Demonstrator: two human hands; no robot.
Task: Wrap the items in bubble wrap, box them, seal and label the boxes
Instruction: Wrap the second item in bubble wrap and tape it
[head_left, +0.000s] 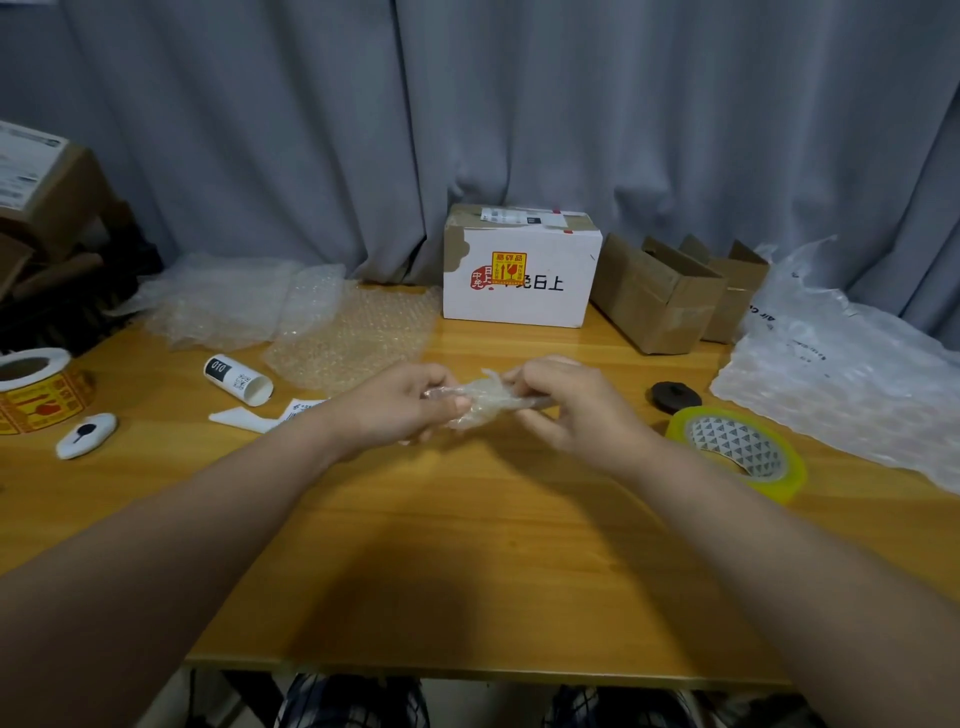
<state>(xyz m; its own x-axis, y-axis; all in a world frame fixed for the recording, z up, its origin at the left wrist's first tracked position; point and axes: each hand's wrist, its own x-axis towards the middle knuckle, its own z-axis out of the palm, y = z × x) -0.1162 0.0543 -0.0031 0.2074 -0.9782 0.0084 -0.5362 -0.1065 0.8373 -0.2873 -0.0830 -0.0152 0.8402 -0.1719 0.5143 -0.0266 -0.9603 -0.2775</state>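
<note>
Over the middle of the wooden table (467, 545), both hands hold a small bundle of bubble wrap (485, 399) with an item rolled inside; the item itself is hidden. My left hand (410, 405) grips the bundle's left end, my right hand (566, 405) grips its right end. Loose bubble wrap sheets (353, 335) lie behind my left hand. A white sealed box (519, 288) with a yellow fragile sticker stands at the back. Next to it are open brown cardboard boxes (660, 301). A yellow-rimmed tape roll (737, 449) lies at right.
At left lie a roll of yellow fragile labels (36, 397), a small white oval cutter (85, 435), a white tube marked 010 (236, 380) and paper slips (260, 415). A black disc (675, 397) sits near the tape. Air-cushion film (841, 374) covers the right side. Stacked boxes (47, 208) stand far left.
</note>
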